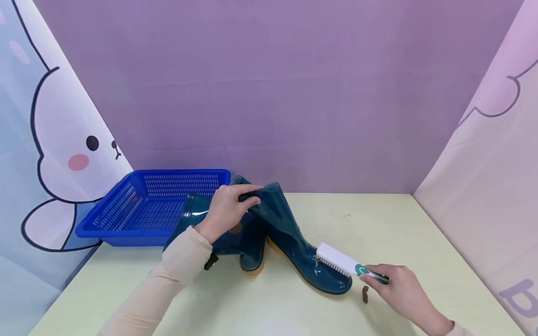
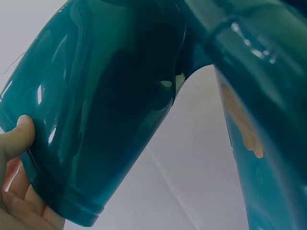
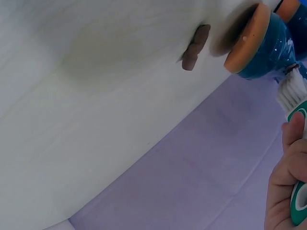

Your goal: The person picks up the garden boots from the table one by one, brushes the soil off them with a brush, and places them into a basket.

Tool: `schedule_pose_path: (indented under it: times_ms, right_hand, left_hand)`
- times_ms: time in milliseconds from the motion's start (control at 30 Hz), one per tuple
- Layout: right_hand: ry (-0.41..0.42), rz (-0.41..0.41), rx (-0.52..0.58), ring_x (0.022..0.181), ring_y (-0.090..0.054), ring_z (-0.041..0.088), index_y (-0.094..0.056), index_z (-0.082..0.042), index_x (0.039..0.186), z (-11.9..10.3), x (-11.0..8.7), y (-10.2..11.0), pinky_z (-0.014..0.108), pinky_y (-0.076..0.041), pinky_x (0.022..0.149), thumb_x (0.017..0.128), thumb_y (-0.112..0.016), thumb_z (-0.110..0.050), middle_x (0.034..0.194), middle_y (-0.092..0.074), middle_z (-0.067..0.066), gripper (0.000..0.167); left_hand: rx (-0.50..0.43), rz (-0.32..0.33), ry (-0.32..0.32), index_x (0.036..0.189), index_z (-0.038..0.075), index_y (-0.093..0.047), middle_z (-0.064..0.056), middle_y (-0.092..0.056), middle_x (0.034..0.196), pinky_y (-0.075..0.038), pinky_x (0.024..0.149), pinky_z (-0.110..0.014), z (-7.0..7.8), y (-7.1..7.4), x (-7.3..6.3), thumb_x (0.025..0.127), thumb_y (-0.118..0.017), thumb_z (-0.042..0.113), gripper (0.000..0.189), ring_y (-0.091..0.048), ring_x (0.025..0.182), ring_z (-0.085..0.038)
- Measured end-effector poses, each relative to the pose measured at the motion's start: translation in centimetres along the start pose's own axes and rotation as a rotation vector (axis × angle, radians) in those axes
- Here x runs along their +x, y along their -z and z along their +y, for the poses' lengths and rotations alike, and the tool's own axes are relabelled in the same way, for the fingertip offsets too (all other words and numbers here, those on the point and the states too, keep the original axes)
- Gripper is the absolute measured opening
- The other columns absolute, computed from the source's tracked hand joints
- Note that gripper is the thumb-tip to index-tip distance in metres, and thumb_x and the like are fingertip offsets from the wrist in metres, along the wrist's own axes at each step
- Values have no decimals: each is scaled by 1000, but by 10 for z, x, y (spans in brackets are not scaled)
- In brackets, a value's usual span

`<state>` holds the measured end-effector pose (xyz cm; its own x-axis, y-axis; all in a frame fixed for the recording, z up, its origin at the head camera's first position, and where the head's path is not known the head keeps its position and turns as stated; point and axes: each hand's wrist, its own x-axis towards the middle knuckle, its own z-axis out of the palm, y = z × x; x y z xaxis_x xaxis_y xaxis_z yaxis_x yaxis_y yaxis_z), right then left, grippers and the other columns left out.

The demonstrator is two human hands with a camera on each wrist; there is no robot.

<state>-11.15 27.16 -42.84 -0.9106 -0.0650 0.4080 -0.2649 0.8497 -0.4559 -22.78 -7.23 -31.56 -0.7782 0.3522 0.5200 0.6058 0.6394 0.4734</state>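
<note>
My left hand (image 1: 227,205) grips the top rim of a dark teal rubber boot (image 1: 290,240); in the left wrist view the thumb lies outside the boot shaft (image 2: 110,96) with the fingers at its rim. The boot's toe points right along the table. In my right hand (image 1: 403,287) is the handle of a white and green scrub brush (image 1: 336,259), its bristles against the boot's upper near the toe. A dark bit shows by the bristles. A second teal boot (image 1: 251,245), partly behind my left hand, carries a brown smear (image 2: 242,122).
A blue plastic basket (image 1: 126,235) stands at the back left, close to the second boot's shaft. Just right of the toe lies a small brown lump (image 1: 365,294) on the pale table (image 1: 378,224). Small specks (image 1: 347,215) dot the table farther back.
</note>
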Motion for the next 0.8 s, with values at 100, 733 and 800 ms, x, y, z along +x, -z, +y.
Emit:
schedule_pose_path:
  times_ms: [100, 733, 800]
  right_hand:
    - [-8, -16, -8, 53, -36, -4, -74, -10, 86, 1, 0, 4, 17, -32, 46, 72, -76, -20, 79, -70, -2, 17]
    - [-3, 49, -27, 49, -31, -4, -75, -11, 86, 11, -4, 11, 18, -28, 44, 71, -78, -21, 74, -69, -3, 18]
    - [25, 84, -6, 50, -32, -5, -75, -11, 86, 8, -1, 9, 17, -29, 44, 70, -78, -19, 74, -69, -4, 18]
  left_hand:
    - [3, 4, 3, 111, 13, -68, -1, -58, 62, -24, 40, -21, 0, 1, -1, 84, -65, 18, 28, -30, 38, -10]
    - [1, -3, -1, 112, 12, -67, 2, -44, 52, -24, 38, -21, 3, 3, -1, 84, -65, 19, 29, -28, 36, -10]
    - [1, -2, 2, 112, 12, -67, 1, -44, 52, -24, 38, -21, 3, 3, -1, 84, -65, 19, 29, -28, 36, -10]
